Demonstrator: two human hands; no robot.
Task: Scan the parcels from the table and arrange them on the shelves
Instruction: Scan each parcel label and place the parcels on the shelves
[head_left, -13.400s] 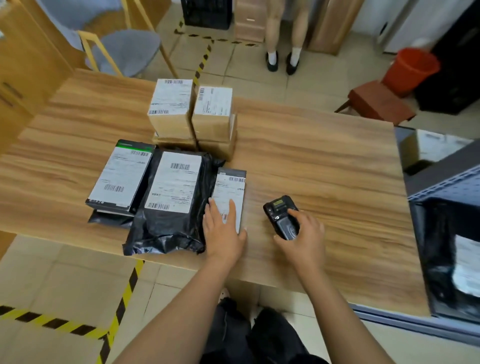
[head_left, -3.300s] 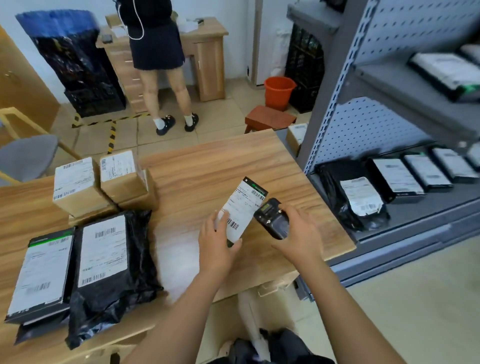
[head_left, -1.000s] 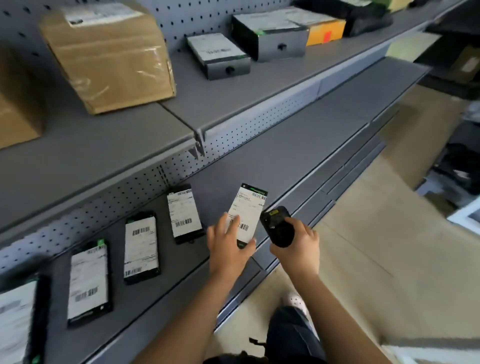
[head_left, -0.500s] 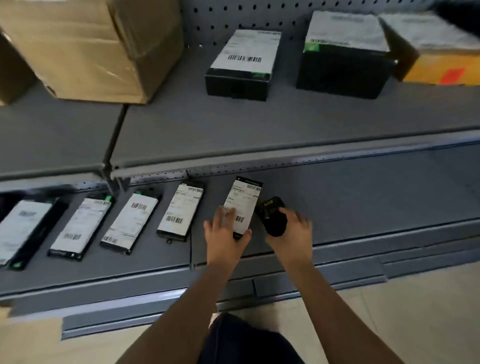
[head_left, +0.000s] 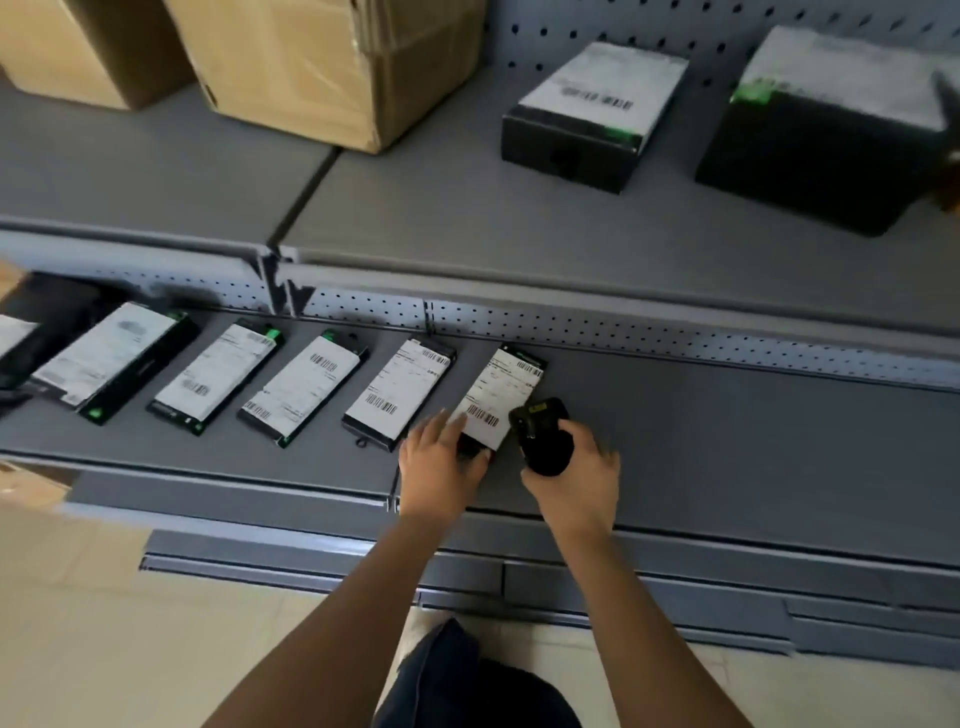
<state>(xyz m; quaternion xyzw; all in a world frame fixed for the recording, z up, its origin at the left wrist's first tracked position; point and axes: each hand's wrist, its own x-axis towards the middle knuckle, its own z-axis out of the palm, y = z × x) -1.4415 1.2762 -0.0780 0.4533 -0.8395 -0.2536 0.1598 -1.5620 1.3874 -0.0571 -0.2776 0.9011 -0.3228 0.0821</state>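
Head view showed the left hand (head_left: 441, 462) pinching the near end of the slim parcel (head_left: 501, 395), label up, on or just above the lower shelf (head_left: 727, 441), just right of the labelled row (head_left: 400, 392), evidently to extend that line, while the right hand (head_left: 576, 467) had its fingers curled round the scanner (head_left: 540, 431) close beside it.

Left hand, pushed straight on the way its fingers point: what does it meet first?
The left hand holds the slim parcel, so that comes first. Beyond it, the parcel's far end would probably meet the perforated back panel; depth is unclear.
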